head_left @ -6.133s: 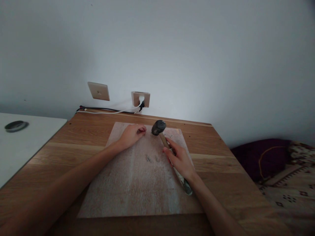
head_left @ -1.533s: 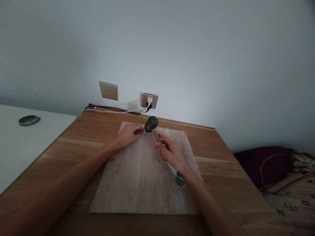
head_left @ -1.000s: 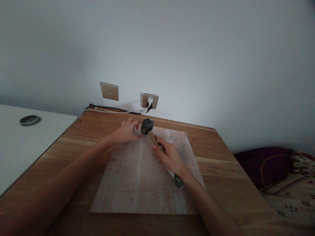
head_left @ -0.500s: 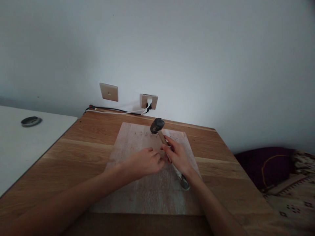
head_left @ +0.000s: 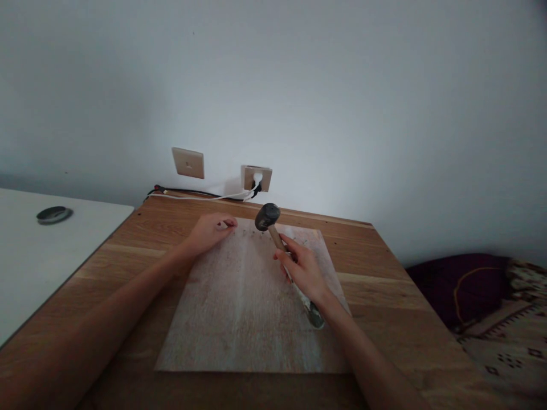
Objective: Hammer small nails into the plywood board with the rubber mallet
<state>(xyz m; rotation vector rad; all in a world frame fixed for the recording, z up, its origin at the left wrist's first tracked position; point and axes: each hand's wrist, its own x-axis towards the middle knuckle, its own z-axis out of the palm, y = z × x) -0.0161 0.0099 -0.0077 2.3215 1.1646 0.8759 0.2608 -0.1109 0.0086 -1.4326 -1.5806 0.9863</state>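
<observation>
My right hand (head_left: 301, 270) is wrapped around the wooden handle of a mallet (head_left: 268, 217) with a dark, thick head. The mallet slants over a pale wooden board (head_left: 239, 319), its head above the board's far part. Along that far part runs a row of several small nails (head_left: 253, 233), partly hidden behind the mallet. At the board's far left corner, my left hand (head_left: 212, 229) has thumb and fingertips pinched together close to the left end of the row. Whatever the pinch holds, if anything, is too small to make out.
The board lies on a brown wooden table (head_left: 376, 307) against a white wall. A white cable (head_left: 192, 197) and a black one run along the back edge to a wall socket (head_left: 260, 177). On the left, a white table (head_left: 25, 256) carries a small round dish (head_left: 54, 214). Patterned fabric (head_left: 508, 341) lies at right.
My left hand has moved from the middle of the board, beside the right hand, to its far left corner. The mallet in my right hand has shifted slightly left.
</observation>
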